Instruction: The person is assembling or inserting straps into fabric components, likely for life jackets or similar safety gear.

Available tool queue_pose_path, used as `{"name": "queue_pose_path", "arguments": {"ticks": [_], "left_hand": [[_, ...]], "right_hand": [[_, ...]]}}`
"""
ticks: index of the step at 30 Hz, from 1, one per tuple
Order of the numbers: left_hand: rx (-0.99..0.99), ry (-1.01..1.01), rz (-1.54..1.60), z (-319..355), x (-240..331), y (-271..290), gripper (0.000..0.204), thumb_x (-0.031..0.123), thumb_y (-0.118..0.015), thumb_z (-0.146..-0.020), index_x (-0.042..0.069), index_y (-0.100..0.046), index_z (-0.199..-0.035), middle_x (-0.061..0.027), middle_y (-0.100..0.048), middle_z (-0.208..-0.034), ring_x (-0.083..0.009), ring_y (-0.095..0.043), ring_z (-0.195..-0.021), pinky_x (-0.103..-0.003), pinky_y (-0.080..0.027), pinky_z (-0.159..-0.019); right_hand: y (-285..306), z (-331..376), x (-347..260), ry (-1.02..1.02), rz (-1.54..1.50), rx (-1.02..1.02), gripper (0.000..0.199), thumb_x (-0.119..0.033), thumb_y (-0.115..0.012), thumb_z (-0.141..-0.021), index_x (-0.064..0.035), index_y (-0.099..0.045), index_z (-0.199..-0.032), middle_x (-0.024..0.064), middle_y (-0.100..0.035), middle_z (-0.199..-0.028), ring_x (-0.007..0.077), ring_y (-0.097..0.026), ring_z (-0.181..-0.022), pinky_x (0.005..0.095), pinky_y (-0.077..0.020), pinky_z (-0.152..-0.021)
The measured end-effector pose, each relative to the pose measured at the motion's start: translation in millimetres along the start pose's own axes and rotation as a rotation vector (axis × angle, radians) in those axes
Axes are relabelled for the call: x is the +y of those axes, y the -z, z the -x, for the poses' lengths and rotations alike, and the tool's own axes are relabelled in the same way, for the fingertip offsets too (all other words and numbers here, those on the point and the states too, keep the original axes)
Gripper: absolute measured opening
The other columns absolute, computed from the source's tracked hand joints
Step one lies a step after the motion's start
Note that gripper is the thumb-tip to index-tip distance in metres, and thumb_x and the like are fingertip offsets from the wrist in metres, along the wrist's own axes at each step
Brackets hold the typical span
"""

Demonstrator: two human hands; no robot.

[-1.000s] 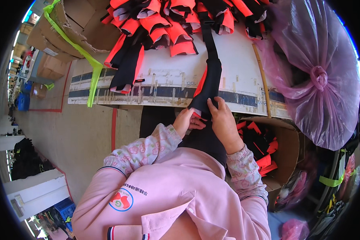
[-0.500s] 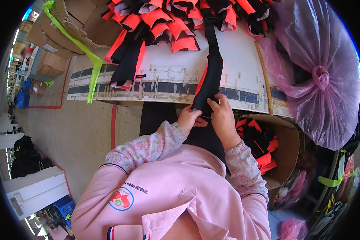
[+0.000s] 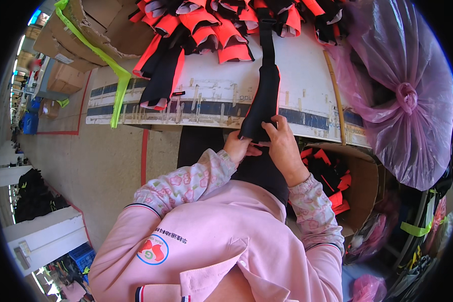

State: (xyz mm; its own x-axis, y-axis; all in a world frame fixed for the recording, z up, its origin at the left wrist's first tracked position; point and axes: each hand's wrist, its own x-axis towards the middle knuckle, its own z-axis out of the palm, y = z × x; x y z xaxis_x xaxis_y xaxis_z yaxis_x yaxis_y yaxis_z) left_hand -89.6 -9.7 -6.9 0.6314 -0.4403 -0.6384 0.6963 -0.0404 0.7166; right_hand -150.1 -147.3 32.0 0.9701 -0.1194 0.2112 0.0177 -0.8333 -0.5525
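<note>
A black fabric sleeve with an orange edge [image 3: 263,103] lies over the front edge of the white table, its near end in both my hands. From its far end a narrow black strap with a buckle [image 3: 268,43] runs away across the tabletop. My left hand [image 3: 238,146] pinches the near left corner, fingers closed. My right hand [image 3: 281,147] grips the near right side, thumb and forefinger on the fabric. Part of the fingers is hidden under the cloth. A heap of orange and black fabric pieces [image 3: 226,38] lies farther back on the table.
The white table [image 3: 307,85] has a worn, taped front edge. A wooden stick [image 3: 335,95] lies on its right. A tied pink plastic bag [image 3: 407,100] bulges at the right, above a carton [image 3: 362,176] of orange and black pieces. A yellow-green strip [image 3: 121,95] hangs at the left.
The near end of the black sleeve has swung slightly, and its orange edge now shows more on the right than on the left. Both hands keep their hold with little movement.
</note>
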Motion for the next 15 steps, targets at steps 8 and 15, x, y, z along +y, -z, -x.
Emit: {"name": "queue_pose_path", "arguments": {"ticks": [8, 15], "left_hand": [[-0.008, -0.072, -0.08, -1.8, -5.9, 4.2, 0.022, 0.002, -0.038, -0.085, -0.005, -0.051, -0.101, -0.0199, -0.062, -0.085, -0.0301, -0.066, -0.064, -0.038, -0.057, -0.062], [-0.145, 0.069, 0.212, -11.2, -17.7, 6.1, 0.027, 0.019, -0.038, -0.094, 0.0, -0.051, -0.107, -0.0154, -0.062, -0.088, -0.0254, -0.065, -0.071, -0.036, -0.057, -0.065]], "right_hand": [[-5.9, -5.5, -0.6, -0.013, 0.075, -0.021, 0.031, 0.002, -0.064, -0.064, -0.0009, -0.054, -0.093, 0.0192, -0.047, -0.106, 0.0356, -0.054, -0.092, 0.0401, -0.046, -0.078], [-7.8, -7.0, -5.2, -0.043, 0.067, -0.004, 0.023, 0.001, -0.061, -0.066, -0.0027, -0.053, -0.087, 0.0182, -0.048, -0.103, 0.0348, -0.054, -0.09, 0.0402, -0.0469, -0.075]]}}
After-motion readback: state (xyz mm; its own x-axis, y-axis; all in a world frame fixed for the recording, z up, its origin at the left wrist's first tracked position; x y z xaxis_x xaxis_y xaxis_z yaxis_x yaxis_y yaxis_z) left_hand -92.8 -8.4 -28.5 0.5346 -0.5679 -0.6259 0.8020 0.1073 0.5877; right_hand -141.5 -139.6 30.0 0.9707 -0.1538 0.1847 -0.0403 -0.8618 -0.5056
